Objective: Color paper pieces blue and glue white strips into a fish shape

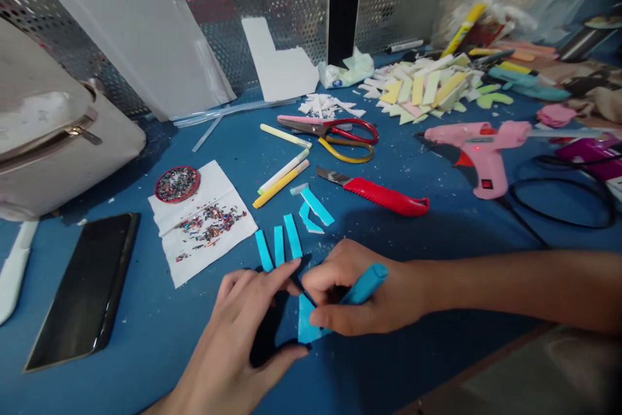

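Blue foam piece [306,321] at 6 o'clock on the table [437,227] | left hand [247,331] fingers spread, pinning it flat | right hand [359,298] closed around blue cutter [367,283], likely trimming it | cut strips [278,246] at 12 o'clock of hands

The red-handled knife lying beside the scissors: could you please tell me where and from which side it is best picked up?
Grip the red handle, not the bare blade at its left end. The knife lies flat, with the handle pointing right, so coming from above on the right looks safest, fingers across the handle's width. The scissors lie behind it, apart.
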The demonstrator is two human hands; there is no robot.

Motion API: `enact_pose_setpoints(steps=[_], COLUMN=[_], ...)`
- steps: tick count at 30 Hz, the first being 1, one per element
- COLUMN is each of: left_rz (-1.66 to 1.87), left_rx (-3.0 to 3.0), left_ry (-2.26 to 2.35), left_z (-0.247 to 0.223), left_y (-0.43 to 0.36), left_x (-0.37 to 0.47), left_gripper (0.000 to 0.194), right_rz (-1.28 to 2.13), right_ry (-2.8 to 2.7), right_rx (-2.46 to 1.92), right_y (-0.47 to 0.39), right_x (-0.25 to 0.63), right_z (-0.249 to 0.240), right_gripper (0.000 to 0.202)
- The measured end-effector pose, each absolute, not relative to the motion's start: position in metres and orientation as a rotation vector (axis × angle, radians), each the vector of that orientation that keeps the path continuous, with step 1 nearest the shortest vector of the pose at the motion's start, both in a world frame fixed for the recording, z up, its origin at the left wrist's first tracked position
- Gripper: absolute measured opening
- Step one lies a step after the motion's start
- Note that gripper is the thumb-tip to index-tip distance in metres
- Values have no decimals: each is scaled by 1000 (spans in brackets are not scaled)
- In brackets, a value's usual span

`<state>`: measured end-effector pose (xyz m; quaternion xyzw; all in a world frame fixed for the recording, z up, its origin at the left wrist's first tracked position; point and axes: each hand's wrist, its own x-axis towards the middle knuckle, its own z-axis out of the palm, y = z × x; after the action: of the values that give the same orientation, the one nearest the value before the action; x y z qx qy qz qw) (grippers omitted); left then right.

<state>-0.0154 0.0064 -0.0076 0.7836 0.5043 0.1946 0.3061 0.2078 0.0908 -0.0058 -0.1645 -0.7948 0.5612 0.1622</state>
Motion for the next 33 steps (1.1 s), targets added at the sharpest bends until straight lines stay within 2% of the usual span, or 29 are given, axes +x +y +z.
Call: enact_pose_setpoints(steps=[6,23,33], left_rz=[484,507,484], left_rx=[2096,2067,2074], left_ry=[1300,1350,1343], left_z=[-4,-4,-4], left_y=[8,7,7], left_x=[-15,-14,-15], left_gripper=[74,71,74], right_rz=[1622,1641,1641], right_ry=[-2252,-2264,-2282], right_rx=[-426,-373,-347], right_y=[92,93,94], right_x=[206,207,209], right_z=[-8,-7,-11], right_gripper=[36,32,37])
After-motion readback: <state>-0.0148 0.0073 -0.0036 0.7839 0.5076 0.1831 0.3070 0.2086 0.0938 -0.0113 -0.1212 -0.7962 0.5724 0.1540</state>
